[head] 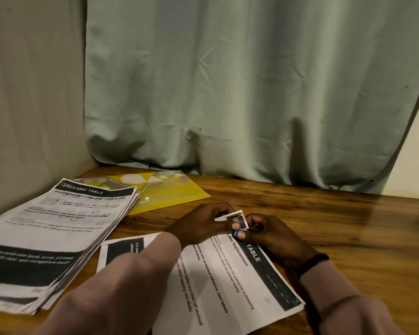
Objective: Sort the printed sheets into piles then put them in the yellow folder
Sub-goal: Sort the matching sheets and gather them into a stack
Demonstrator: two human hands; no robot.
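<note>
Head view, looking down over a wooden table (pixel 300 213) backed by a grey-green curtain (pixel 252 81).

At left, a thick stack of printed sheets (pixel 58 228), fanned a little at its edges, top sheet headed "DRESSING TABLE". Lying partly under the far corner of that stack, the yellow folder (pixel 169 189), flat and apparently closed, with nothing visibly slipped inside.

In the middle, close to the body, a second, thinner bundle of sheets (pixel 228 274), turned sideways, heading partly readable as "Label Replacement". Far corner of this bundle lifted off the table and pinched between both hands. Left hand (pixel 198 226) closed on the lifted corner, thumb and fingers folded over the paper edge. Right hand (pixel 271 235) pressed close against it, fingertips working at a small blue clip (pixel 238 230) at that same corner. Hard to tell whether the clip is going on or coming off; partly hidden by fingers. Hands together, touching or nearly so, both engaged on that one corner. Sleeves covering both forearms, a dark band at the right wrist.

Judging progress: sorting looks partway along, with two separate groups of paper already on the table. Filing not yet begun, since the folder sits shut beneath the larger stack. Left to do, by this reading: finishing with the clipped corner, freeing the folder, opening it, and sliding the piles in.
</note>
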